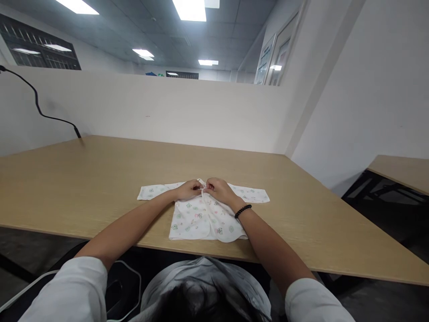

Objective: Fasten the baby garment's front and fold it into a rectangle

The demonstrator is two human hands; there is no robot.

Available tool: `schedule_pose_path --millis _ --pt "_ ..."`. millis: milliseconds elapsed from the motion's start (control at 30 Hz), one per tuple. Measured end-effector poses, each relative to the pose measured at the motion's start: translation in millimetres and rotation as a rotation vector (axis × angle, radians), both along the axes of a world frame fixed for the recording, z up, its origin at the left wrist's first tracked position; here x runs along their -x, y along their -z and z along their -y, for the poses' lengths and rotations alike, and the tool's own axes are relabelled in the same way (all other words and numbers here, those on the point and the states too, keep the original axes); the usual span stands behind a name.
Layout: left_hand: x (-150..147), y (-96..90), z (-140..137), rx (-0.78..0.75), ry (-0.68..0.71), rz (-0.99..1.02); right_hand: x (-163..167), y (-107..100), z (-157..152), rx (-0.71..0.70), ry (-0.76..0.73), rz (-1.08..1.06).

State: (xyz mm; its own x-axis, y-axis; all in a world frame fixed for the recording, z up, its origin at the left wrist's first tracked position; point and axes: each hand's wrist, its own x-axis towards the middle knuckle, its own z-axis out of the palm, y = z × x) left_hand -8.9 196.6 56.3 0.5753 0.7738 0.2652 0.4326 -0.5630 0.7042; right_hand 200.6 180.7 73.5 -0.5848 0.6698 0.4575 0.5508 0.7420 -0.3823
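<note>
A small white baby shirt with a green and pink print lies spread on the table, its sleeves stretched out to both sides. The front panels overlap along a seam down the middle, and the lower hem is close to the table's near edge. At the neckline, my left hand pinches the cloth from the left. My right hand, below a black bead bracelet on the wrist, pinches the front edge just beside it. The fingertips nearly meet, and any fastener between them is too small to make out.
The wooden table reaches back to a low white partition. A black gooseneck stalk rises at the back left corner. Another table stands at the right, and a white cable hangs below the front edge.
</note>
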Motion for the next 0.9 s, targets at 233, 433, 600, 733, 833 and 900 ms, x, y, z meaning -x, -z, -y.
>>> schedule_pose_path --millis 233,433,600,733,833,900 --pt "0.5 -2.1 -1.7 0.157 0.055 0.127 0.9 0.9 0.4 -0.068 -0.012 0.137" --pt "1.5 -6.7 3.2 0.225 0.055 0.124 2.9 -1.4 5.0 -0.158 0.015 0.182" --pt "1.2 -7.9 4.6 0.214 0.024 0.096 3.5 -3.6 7.3 -0.201 0.018 0.200" --pt "0.3 -6.0 4.3 0.223 0.011 0.103 4.6 -3.0 8.1 -0.203 0.017 0.228" --pt "-0.3 -4.9 4.3 0.212 0.023 0.144 6.0 -2.4 9.0 -0.188 0.009 0.195" --pt "-0.4 -5.7 4.9 0.206 0.041 0.172 6.9 -2.2 9.0 -0.159 0.017 0.139"
